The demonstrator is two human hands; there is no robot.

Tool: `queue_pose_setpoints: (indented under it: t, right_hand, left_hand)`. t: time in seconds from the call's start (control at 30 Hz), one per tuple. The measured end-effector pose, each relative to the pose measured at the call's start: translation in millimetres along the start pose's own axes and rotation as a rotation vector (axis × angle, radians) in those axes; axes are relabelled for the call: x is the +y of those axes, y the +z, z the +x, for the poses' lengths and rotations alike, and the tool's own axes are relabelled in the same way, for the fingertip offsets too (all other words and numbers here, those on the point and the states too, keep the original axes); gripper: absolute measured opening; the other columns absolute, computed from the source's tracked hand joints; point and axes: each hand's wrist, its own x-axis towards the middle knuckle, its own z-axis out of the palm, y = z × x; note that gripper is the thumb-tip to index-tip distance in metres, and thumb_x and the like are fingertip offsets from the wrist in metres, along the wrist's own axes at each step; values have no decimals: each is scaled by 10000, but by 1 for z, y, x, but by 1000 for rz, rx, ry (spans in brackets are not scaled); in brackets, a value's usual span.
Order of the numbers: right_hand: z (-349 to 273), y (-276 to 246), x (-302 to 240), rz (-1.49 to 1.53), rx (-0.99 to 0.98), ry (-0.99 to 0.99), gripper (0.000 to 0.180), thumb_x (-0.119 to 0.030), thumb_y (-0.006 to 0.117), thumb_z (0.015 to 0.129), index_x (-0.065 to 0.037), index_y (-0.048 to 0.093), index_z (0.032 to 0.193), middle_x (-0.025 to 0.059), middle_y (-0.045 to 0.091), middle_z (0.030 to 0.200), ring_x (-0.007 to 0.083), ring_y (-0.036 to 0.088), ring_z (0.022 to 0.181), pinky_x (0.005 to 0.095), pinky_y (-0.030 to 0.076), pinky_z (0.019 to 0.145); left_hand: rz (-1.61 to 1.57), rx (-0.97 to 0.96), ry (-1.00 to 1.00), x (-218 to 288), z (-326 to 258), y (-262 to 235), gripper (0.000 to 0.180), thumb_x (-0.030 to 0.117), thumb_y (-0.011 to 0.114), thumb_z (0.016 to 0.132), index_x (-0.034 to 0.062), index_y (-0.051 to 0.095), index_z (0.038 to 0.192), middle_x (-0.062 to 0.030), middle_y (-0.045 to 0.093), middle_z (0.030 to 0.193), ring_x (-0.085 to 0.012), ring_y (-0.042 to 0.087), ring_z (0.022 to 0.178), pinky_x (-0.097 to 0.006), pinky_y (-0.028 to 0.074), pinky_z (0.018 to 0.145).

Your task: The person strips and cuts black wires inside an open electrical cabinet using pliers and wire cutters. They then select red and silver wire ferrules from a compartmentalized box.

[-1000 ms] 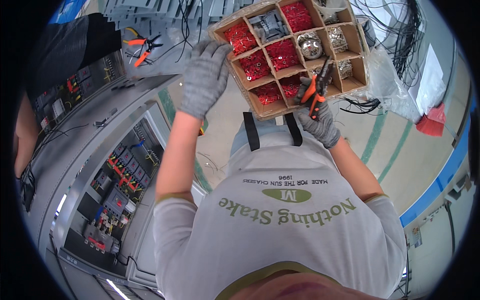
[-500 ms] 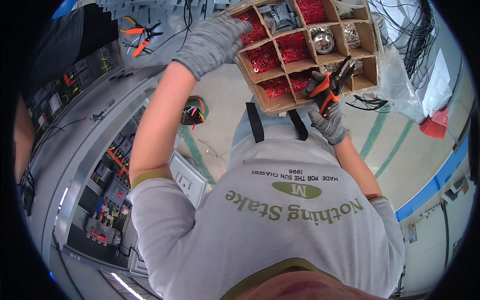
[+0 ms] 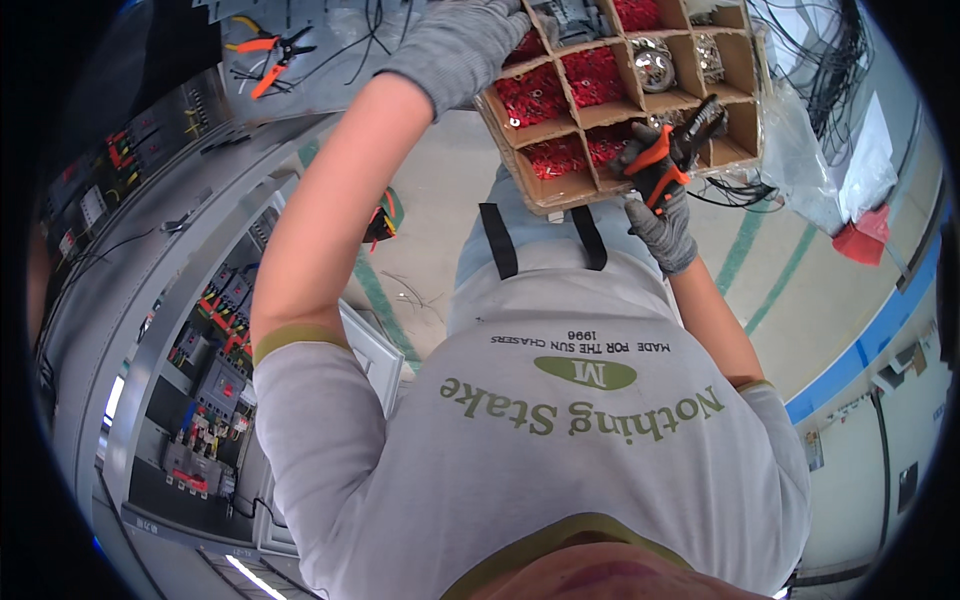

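Observation:
A divided cardboard box [image 3: 735,125] at the top holds red insulated terminals [image 3: 532,97], bare metal terminals [image 3: 710,58] and a silver ring-shaped part [image 3: 654,66]. My left hand [image 3: 455,55], in a grey knit glove, reaches over the box's left side. Its bent fingers lie close together at the upper left compartments; whatever is in the fingertips is hidden. At the near right side, my gloved right hand [image 3: 665,235] is closed on orange-handled pliers [image 3: 655,160]. Their dark jaws point up and right, over the box.
Orange-and-yellow-handled wire strippers [image 3: 272,55] lie on the grey work surface to the left. Open cabinets with electrical parts [image 3: 222,385] stand along the left. Black cables [image 3: 835,90], clear plastic and a red dustpan-like piece [image 3: 862,236] are at the right.
My left hand has moved up and right, farther over the box. The pliers in my right hand have tilted slightly to the right. The whole view has shifted a little.

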Motion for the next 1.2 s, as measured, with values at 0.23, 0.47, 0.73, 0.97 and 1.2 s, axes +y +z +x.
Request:
queue_pose_setpoints:
  t: [0.23, 0.47, 0.73, 0.97, 1.2]
  right_hand:
    - [0, 0, -7, 82, 0, -3, 760, -176, 683, 819, -45, 293, 1458, 47, 531, 1164, 183, 561, 1078, 338, 451, 962]
    - [-13, -6, -12, 280, 10, -14, 651, -54, 555, 855, -44, 299, 1454, 46, 524, 1160, 178, 548, 1094, 344, 414, 1004]
    - [-25, -14, -6, 309, 80, 19, 648, -1, 479, 817, -43, 319, 1444, 61, 535, 1158, 182, 540, 1099, 337, 407, 1006]
    - [-38, -32, 2, 274, 111, -75, 660, -16, 486, 796, -51, 338, 1439, 62, 544, 1156, 189, 548, 1078, 328, 424, 969]
    - [-59, -54, 12, 238, 156, -37, 734, 4, 507, 782, -49, 280, 1479, 77, 511, 1258, 185, 527, 1124, 333, 417, 987]
  left_hand:
    - [-29, -168, -27, -4, -16, 33, 448, -15, 525, 826, 100, 561, 1258, -131, 522, 1341, -296, 526, 1221, -390, 464, 998]
    - [-151, -57, -109, -4, -24, 14, 339, 56, 562, 874, 140, 595, 1201, -135, 585, 1222, -315, 600, 1068, -402, 514, 909]
    - [-37, 190, -122, 45, -1, -3, 293, 41, 592, 815, 106, 636, 1097, -130, 612, 1169, -326, 608, 1025, -410, 506, 873]
    - [-95, -40, 301, 108, 85, 10, 435, -18, 531, 812, 72, 579, 1235, -135, 560, 1283, -285, 530, 1204, -372, 446, 1020]
    - [118, -407, 230, 110, 109, 1, 540, 3, 556, 821, 65, 488, 1353, -132, 514, 1365, -285, 510, 1237, -359, 409, 1072]
